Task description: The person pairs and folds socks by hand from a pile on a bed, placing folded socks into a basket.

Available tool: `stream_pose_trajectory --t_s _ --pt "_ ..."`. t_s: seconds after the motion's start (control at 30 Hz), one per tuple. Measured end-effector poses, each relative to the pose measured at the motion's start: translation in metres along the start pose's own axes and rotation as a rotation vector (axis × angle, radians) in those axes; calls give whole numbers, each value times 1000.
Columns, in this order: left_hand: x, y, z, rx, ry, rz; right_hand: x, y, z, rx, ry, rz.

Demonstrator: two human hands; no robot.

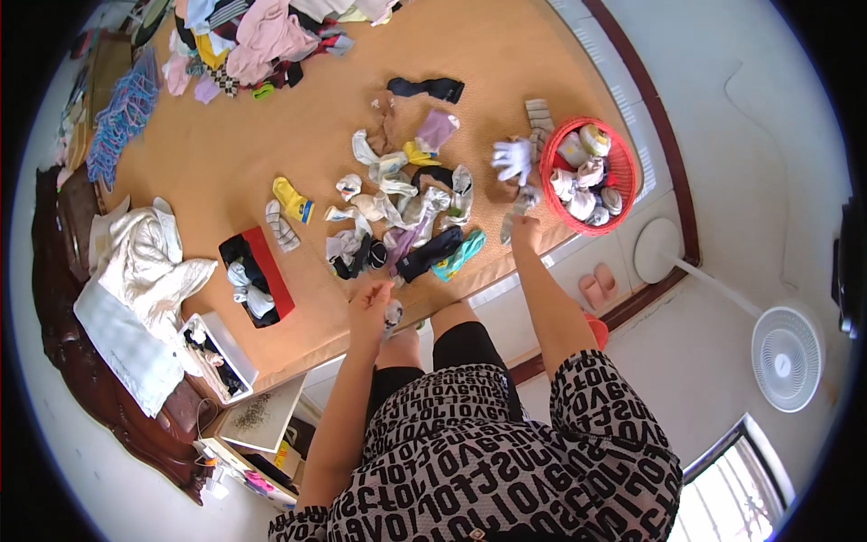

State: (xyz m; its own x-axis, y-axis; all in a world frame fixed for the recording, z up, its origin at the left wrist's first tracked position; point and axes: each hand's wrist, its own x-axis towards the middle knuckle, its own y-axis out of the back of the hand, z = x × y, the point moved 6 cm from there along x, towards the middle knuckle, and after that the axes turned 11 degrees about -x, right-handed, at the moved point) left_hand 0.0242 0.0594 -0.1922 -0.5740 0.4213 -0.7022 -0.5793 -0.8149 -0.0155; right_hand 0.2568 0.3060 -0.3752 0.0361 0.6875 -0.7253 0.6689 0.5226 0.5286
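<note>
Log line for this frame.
left hand: by patterned sock, grip unclear | right hand: closed on grey sock | ahead: sock pile | right: red basket holding socks

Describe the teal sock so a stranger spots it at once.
On the big tan bed mat, find the loose sock heap in the middle. At its lower right corner, beside a black sock, lies the teal sock, the only bright blue-green piece in that heap.

tan bed mat (pixel 217 154) | loose socks (pixel 424 212) | red basket (pixel 591 229) | clothes heap (pixel 264 41) | red-black box (pixel 274 275)
</note>
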Motion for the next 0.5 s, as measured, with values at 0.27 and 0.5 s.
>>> stream_pose_trajectory --t_s 0.27,0.5 --pt "3 -33 -27 -215 229 -276 -191 0 -94 225 645 -437" --pt "-16 -35 22 -265 100 -375 -270 3 -126 -161 1093 -515"
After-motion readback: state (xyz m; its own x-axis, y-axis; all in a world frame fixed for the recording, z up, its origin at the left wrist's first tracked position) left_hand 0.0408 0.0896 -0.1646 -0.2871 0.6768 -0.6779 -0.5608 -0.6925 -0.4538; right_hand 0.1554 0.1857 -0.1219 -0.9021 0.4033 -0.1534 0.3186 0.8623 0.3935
